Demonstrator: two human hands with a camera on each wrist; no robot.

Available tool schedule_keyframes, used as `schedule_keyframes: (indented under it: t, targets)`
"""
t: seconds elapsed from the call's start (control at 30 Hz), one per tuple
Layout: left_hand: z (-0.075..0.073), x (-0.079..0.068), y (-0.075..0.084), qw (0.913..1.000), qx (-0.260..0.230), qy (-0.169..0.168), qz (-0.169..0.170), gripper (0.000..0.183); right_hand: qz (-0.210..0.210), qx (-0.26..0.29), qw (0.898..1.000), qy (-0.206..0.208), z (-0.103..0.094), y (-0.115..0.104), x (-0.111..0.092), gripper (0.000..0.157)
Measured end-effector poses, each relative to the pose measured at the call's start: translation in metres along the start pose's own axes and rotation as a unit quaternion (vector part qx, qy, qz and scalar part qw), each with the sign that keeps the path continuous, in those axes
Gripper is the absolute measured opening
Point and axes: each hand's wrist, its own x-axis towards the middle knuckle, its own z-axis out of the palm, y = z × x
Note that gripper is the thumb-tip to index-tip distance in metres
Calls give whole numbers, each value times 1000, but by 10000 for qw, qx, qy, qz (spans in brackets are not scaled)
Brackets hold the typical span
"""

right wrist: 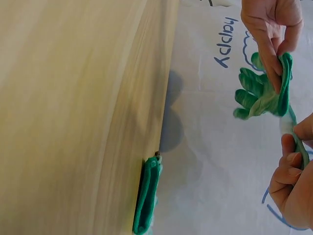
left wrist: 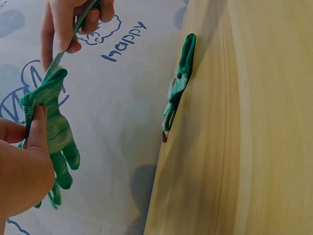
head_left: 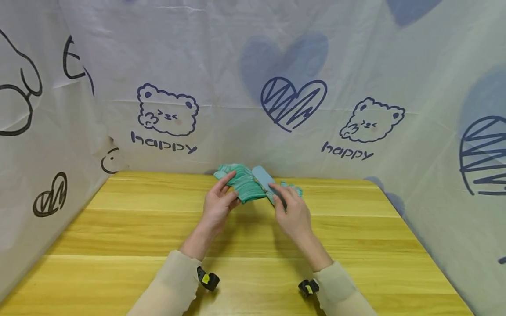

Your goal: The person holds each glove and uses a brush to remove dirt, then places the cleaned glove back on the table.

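Observation:
My left hand (head_left: pixel 218 204) pinches a green knit glove (head_left: pixel 247 184) near its cuff, off the table. In the left wrist view the fingers of this glove (left wrist: pixel 61 142) hang downward. My right hand (head_left: pixel 293 213) grips a flat, light-blue strip with a rounded end (head_left: pixel 262 175); its exact kind cannot be told. The strip's far end meets the glove's cuff, and how far it reaches inside is unclear. A second green glove (right wrist: pixel 146 196) lies on the table near the back edge, partly hidden behind my right hand in the head view.
The wooden table (head_left: pixel 253 272) runs back to a white cloth (head_left: pixel 225 66) printed with bears and hearts. More of this cloth hangs at the left and right sides. A small black camera is strapped at each wrist.

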Motion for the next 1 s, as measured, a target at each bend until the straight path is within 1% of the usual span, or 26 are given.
schedule_keyframes:
  t: [0.07, 0.17, 0.37, 0.47, 0.63, 0.73, 0.87, 1.0]
  targets:
    - [-1, 0, 1, 10000, -14, 49, 21, 63, 119, 60, 9999, 31, -2, 2, 1, 34]
    - [-2, -1, 2, 10000, -37, 70, 49, 62, 326, 205, 9993, -29, -6, 3, 2, 34]
    - [-5, 1, 7, 9999, -28, 28, 152, 62, 396, 370, 9985, 89, -10, 5, 4, 35]
    - [-6, 3, 9, 9998, -42, 88, 176, 61, 442, 468, 9978, 148, -13, 5, 4, 35]
    - [-12, 4, 13, 9998, -15, 145, 96, 60, 636, 682, 9956, 38, -22, 6, 2, 35]
    - [-18, 4, 18, 9998, 176, 23, 60, 58, 790, 779, 9938, -28, -28, 7, 0, 36]
    - [-29, 6, 27, 9984, 538, -147, 35, 56, 975, 777, 9921, -103, -36, 12, -1, 37]
    - [-40, 7, 37, 9946, 1028, -151, 30, 53, 1055, 663, 9922, -84, -44, 20, 1, 36]
